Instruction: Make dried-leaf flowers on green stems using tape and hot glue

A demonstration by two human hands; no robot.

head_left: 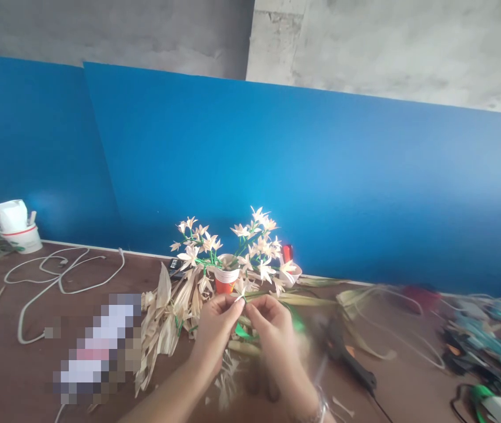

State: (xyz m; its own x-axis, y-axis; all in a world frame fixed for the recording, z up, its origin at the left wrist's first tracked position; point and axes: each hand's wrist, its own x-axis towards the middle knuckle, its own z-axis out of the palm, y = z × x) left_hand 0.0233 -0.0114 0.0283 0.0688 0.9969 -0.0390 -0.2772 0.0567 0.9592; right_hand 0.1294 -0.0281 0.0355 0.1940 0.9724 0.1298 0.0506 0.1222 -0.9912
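Observation:
My left hand point(219, 323) is closed in a pinch on a small pale husk petal point(241, 295), whose tip sticks up past the thumb. Close against it, my right hand point(273, 322) also pinches, its thumb and forefinger meeting the left fingertips. What the right fingers hold is too small to make out. Just beyond the hands stands a paper cup point(225, 285), orange below and white above. Stems with cream husk flowers point(210, 242) spread to both sides of it. A bit of green tape point(242, 332) shows between the wrists.
Dried corn husks point(162, 329) lie left of the hands, near a pixelated object point(98, 346) and a white cable point(60, 279). A dark glue gun point(347, 358) rests at the right. Tools and cables point(488, 346) crowd the far right. A blue panel point(299, 164) borders the table.

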